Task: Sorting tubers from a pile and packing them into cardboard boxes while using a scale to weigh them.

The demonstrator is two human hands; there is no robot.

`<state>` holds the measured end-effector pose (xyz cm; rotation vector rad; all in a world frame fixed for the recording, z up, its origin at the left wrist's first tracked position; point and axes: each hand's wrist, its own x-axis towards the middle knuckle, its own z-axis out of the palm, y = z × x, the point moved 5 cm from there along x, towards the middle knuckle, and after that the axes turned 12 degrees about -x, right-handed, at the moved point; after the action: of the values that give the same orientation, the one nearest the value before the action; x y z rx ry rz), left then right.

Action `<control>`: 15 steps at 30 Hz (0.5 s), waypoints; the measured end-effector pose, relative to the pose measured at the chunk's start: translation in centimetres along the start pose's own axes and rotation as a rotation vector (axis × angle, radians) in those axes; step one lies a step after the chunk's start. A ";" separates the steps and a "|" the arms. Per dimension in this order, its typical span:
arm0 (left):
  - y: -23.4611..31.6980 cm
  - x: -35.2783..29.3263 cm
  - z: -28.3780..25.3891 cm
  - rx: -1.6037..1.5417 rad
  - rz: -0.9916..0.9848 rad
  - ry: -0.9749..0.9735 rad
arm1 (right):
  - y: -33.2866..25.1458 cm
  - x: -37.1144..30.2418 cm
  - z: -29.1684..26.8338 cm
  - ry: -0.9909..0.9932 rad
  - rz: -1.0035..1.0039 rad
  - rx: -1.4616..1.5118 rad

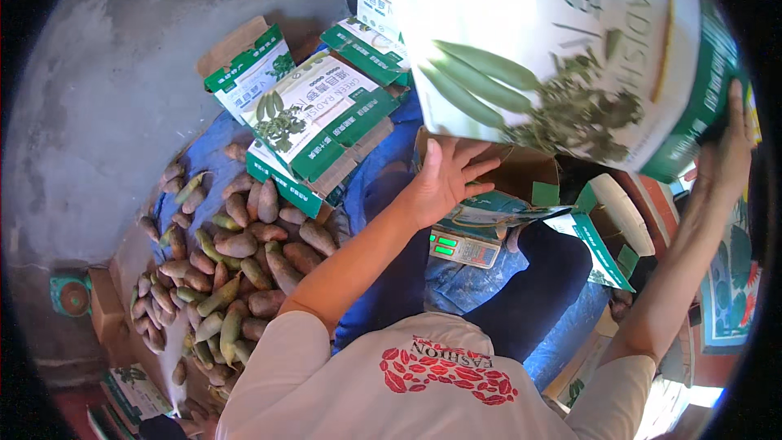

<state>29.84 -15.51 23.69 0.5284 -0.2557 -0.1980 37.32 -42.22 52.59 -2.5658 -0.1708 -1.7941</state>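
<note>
A white and green cardboard box (489, 24), printed with long green radishes and leaves, is raised at the upper right. My right hand (727, 143) grips its green right end; the thumb side is partly hidden behind the panel. Below the box's lower left edge, my left hand (444, 186) has its fingers spread and holds nothing. Under that hand stands a digital scale (466, 249) with lit green digits, between my legs. An open carton (521, 175) with brown inner walls is just behind the scale, partly covered by the raised box.
Several radishes (236, 261), green and reddish brown, lie heaped on the left over a blue sheet (213, 143). Green and white boxes (326, 118) stand stacked behind them. Another open box (607, 224) is at right. A grey wall (122, 98) rises at far left.
</note>
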 end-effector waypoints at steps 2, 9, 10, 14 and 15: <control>1.0 -0.4 0.2 -0.046 0.097 -0.006 | -2.1 -0.6 1.6 0.056 -0.169 -0.074; 2.6 -1.1 -1.9 -0.043 0.112 0.130 | -13.2 -3.2 2.7 -0.177 0.323 1.137; 2.6 -1.0 -1.9 -0.044 0.114 0.124 | -14.1 -3.3 2.5 -0.173 0.318 1.136; 3.5 -1.0 -2.5 -0.076 0.159 0.142 | -18.1 -4.2 4.4 -0.293 0.478 1.493; 4.0 -1.3 -3.1 -0.085 0.194 0.161 | -19.5 -4.8 5.4 -0.351 0.608 1.648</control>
<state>30.01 -10.32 22.93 0.4298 -0.1398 0.0225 38.99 -22.87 45.13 -1.3444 -0.5032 -0.4238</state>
